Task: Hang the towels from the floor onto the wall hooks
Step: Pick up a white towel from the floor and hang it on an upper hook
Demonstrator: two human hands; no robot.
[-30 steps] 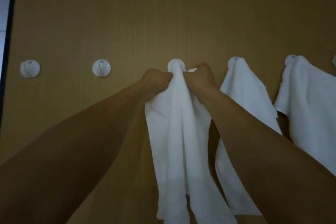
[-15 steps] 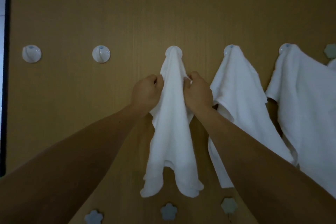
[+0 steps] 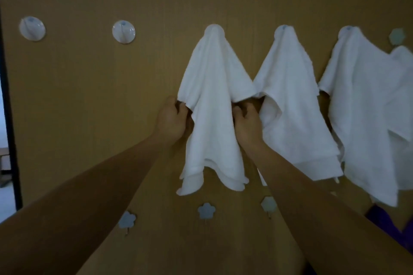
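White towel [image 3: 212,100] hides hook — left hand [image 3: 171,119], right hand [image 3: 245,124] pinch edges

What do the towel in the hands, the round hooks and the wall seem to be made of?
The towel: soft terry-like cloth, matt white; it drapes in loose folds. The round hooks: probably glossy plastic, white or clear; their rims catch light. The wall: wood-look board, matt brown with fine vertical lines, possibly laminate.
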